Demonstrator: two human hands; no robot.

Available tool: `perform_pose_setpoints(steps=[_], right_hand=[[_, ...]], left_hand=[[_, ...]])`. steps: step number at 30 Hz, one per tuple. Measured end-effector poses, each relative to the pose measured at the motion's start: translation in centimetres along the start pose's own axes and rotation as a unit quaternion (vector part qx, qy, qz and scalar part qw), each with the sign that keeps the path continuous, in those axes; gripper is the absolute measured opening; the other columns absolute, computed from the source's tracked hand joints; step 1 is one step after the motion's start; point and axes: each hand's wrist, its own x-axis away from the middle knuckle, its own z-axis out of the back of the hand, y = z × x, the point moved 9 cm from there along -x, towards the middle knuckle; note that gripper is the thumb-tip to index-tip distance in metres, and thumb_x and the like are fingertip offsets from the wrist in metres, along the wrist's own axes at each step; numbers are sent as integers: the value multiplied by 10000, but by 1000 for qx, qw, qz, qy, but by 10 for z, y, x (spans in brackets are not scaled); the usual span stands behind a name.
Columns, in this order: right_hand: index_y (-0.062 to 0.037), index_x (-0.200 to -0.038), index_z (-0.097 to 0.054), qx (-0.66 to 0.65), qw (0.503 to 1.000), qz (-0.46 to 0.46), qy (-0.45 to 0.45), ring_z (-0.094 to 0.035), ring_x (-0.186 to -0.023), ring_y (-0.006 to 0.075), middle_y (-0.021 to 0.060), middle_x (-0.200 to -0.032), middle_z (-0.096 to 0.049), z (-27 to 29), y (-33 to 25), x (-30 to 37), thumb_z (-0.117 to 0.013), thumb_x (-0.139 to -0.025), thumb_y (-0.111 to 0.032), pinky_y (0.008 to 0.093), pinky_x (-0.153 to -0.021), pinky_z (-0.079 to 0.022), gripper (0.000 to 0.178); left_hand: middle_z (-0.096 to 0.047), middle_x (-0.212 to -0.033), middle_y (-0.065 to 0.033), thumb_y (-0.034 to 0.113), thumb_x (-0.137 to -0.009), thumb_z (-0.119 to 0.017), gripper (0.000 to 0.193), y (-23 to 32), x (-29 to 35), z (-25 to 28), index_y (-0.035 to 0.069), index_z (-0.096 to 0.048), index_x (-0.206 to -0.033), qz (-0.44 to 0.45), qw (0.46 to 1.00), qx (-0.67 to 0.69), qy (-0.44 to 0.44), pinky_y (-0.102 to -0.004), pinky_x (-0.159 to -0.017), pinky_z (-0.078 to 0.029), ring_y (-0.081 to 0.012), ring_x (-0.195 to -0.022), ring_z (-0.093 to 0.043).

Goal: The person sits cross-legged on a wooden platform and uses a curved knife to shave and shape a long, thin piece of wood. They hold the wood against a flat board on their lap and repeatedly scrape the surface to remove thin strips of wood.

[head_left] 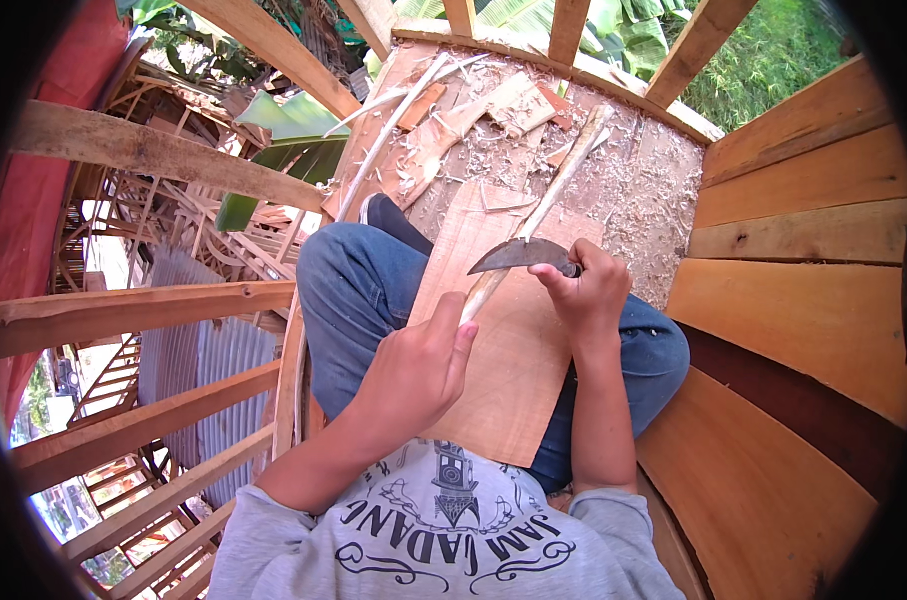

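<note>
My left hand (421, 372) is wrapped round the near end of a long pale wooden stick (564, 178), which slants away up and to the right. In my right hand (591, 295) is the handle of a knife with a curved dark blade (522, 255). The blade lies across the stick, a short way beyond my left fingers, its tip pointing left. My right thumb reaches along toward the blade; the handle is mostly hidden by my fingers. Under the stick, a flat wooden board (514, 370) rests across my lap, between my bent knees.
Wood shavings (639, 190) litter the plank floor ahead. Several offcuts (522, 105) and a thin pale strip (392, 135) lie at the far left of it. A slatted wooden railing (144, 312) runs along my left, and a plank wall (784, 310) stands close on my right.
</note>
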Motion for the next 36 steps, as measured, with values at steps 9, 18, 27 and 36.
perform_pose_setpoints(steps=[9, 18, 27, 36], right_hand=[[-44, -534, -478, -24, 1000, 8, 9, -506, -413, 278, 95, -438, -441, 0, -3, 1, -587, -586, -793, 376, -420, -387, 758], [45, -586, -536, -69, 987, -139, 41, -449, -480, 349, 194, -496, -442, 15, 55, -21, -523, -795, -662, 436, -505, -370, 737], [-15, -546, -471, -155, 986, 35, -42, -470, -417, 324, 152, -455, -420, -7, -20, 15, -605, -728, -661, 381, -414, -349, 684], [-57, -531, -446, -10, 999, 13, 35, -472, -399, 272, 93, -448, -434, 10, 1, 5, -584, -589, -787, 348, -395, -355, 745]], left_hand=[[-521, -554, -230, 147, -934, -468, 204, 3, 5, 3, -27, -440, -1036, 10, 1000, 21, -3, -485, -489, -429, -417, -543, -567], [-513, -538, -198, 143, -931, -470, 177, -19, 30, 15, -4, -459, -1029, 45, 997, 66, 11, -469, -475, -407, -410, -538, -562], [-550, -586, -190, 189, -930, -488, 221, -5, 4, 12, 7, -526, -1050, -22, 998, 29, 54, -439, -487, -428, -376, -558, -584], [-551, -594, -206, 198, -921, -514, 286, 4, 0, 1, -8, -521, -1120, -11, 999, 34, 32, -430, -491, -440, -376, -558, -588]])
